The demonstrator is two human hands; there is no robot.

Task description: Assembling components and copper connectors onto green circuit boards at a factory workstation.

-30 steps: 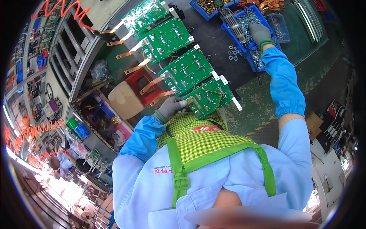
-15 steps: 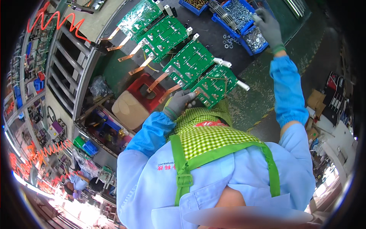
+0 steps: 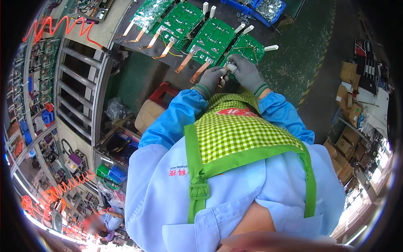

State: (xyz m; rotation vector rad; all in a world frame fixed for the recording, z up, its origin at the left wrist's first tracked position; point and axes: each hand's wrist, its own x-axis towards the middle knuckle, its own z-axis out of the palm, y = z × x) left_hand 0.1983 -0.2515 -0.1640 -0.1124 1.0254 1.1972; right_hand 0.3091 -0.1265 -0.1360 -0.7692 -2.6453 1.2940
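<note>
Green floor (image 3: 285,54) shows past the side of a dark table (image 3: 262,33), where four green boards (image 3: 213,38) make a slanting row. Half a second ago, the right hand (image 3: 247,74) was up by a blue box (image 3: 278,16) full of shiny little parts. Now it has come back to meet the left hand (image 3: 211,78), and the box has no hand near it. Both hands are at the low end of the nearest board (image 3: 248,45). Their grip looks narrow, with bent fingers and tips close together, but I cannot tell what they hold, if anything. Copper strips (image 3: 201,69) poke out just beside the left hand. I think the work has moved from the box to this board, and it needs two hands now.
</note>
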